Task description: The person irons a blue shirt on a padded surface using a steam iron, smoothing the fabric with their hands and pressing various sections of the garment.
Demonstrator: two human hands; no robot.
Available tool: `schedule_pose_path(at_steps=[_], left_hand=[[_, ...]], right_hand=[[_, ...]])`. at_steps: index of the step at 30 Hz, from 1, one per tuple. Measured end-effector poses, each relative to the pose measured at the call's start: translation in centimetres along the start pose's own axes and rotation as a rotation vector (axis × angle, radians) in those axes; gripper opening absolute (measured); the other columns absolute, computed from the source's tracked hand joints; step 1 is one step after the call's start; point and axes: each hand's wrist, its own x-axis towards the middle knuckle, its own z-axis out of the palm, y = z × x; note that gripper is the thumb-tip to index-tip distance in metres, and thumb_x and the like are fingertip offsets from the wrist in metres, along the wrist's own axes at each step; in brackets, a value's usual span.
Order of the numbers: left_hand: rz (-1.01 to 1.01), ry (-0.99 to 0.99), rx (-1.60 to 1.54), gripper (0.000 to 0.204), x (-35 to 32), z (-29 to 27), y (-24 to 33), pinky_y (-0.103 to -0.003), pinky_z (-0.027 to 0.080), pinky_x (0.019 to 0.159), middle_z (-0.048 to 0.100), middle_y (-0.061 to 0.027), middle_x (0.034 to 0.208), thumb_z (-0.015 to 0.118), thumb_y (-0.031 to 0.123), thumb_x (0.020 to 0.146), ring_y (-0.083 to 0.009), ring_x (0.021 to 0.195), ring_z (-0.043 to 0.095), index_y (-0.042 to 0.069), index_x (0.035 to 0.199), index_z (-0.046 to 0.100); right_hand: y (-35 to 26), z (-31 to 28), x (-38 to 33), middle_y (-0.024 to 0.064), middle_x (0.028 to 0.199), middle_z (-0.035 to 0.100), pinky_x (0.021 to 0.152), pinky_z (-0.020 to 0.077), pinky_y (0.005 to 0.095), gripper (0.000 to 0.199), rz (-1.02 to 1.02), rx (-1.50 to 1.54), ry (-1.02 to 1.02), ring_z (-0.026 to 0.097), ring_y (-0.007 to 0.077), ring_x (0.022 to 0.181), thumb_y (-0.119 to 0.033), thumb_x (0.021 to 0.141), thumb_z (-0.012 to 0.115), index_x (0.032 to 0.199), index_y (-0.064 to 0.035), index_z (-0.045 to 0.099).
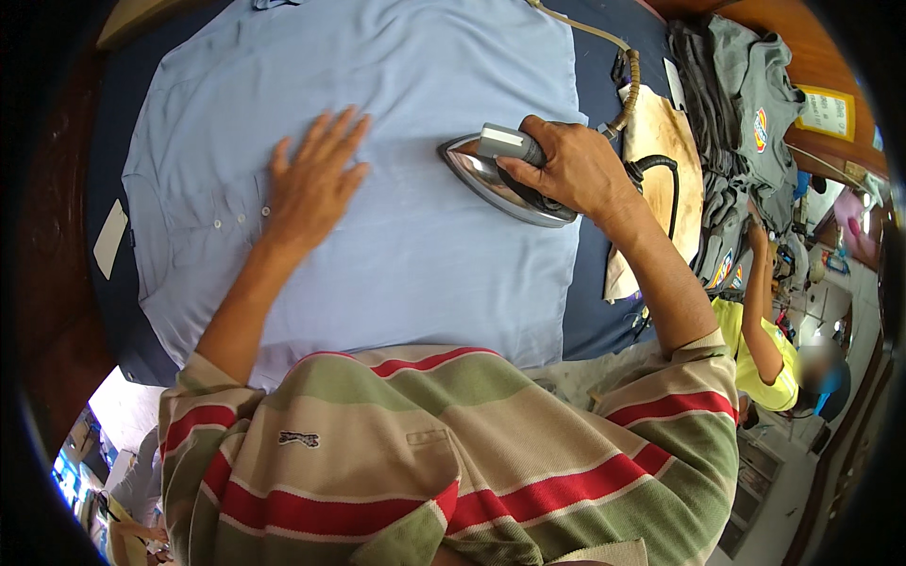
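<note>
A light blue buttoned shirt (406, 255) lies spread over a dark navy ironing surface (604, 57). My left hand (316, 179) rests flat on the cloth with fingers spread, just beside a short row of white buttons. Wrapped round the grey handle of a steam iron (510, 179) is my right hand (580, 165). The iron's metal plate is down on the shirt, right of its middle, with the tip pointing left. Soft wrinkles show in the fabric towards the far side. My palm hides part of the iron's handle.
A beige, scorched-looking cloth pad (656, 123) lies right of the iron. The iron's hose (630, 80) runs up to the far edge. Dark grey garments (755, 104) are piled at the right. A person in a yellow shirt (764, 368) reaches towards that pile. A white tag (110, 239) lies at the left.
</note>
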Motion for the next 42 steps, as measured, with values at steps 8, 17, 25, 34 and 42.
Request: schedule_pose_path(at_steps=[8,17,25,34,42], left_hand=[[-0.107,0.033,0.286,0.046,-2.9,0.9,-7.2,-0.052,0.015,0.109,0.022,0.0043,0.151,0.035,0.032,0.097,-0.0193,0.139,0.019,0.030,0.142,0.031],[-0.108,0.009,0.321,0.046,-2.7,0.8,-6.9,-0.052,0.013,0.109,0.021,0.0032,0.151,0.031,0.034,0.097,-0.0207,0.139,0.018,0.028,0.143,0.029],[-0.116,0.031,0.348,0.048,-2.5,0.9,-7.0,-0.052,0.016,0.109,0.021,0.0044,0.151,0.035,0.031,0.096,-0.0193,0.139,0.019,0.029,0.143,0.028],[-0.135,-0.001,0.359,0.049,-2.7,0.9,-6.8,-0.051,0.016,0.110,0.017,0.0059,0.152,0.034,0.032,0.096,-0.0180,0.139,0.016,0.030,0.144,0.024],[-0.124,-0.026,0.344,0.049,-2.7,0.6,-6.7,-0.052,0.013,0.110,0.017,0.0027,0.152,0.032,0.031,0.097,-0.0204,0.140,0.015,0.027,0.145,0.025]], right_hand=[[0.0,0.0,0.2,0.0141,0.065,0.062,0.056,0.0487,0.0419,0.042,0.016,-0.008,0.006,0.062,0.0332,0.064,-0.046,0.081,0.061,0.083,-0.0044,0.058],[0.6,0.3,0.3,0.0174,0.067,0.062,0.059,0.0485,0.0430,0.042,-0.022,-0.022,0.044,0.062,0.0359,0.067,-0.045,0.082,0.060,0.087,-0.0033,0.058],[3.5,-1.5,2.2,0.0211,0.071,0.062,0.062,0.0483,0.0424,0.045,0.083,0.012,0.168,0.061,0.0385,0.069,-0.046,0.083,0.059,0.090,-0.0016,0.059],[4.6,-3.1,-5.0,0.0200,0.072,0.061,0.060,0.0473,0.0418,0.040,0.128,-0.028,0.125,0.062,0.0369,0.068,-0.042,0.083,0.061,0.094,-0.0039,0.058],[5.4,0.2,-7.8,0.0173,0.069,0.062,0.059,0.0494,0.0418,0.041,-0.047,-0.022,-0.005,0.062,0.0343,0.065,-0.044,0.079,0.061,0.087,-0.0038,0.059]])
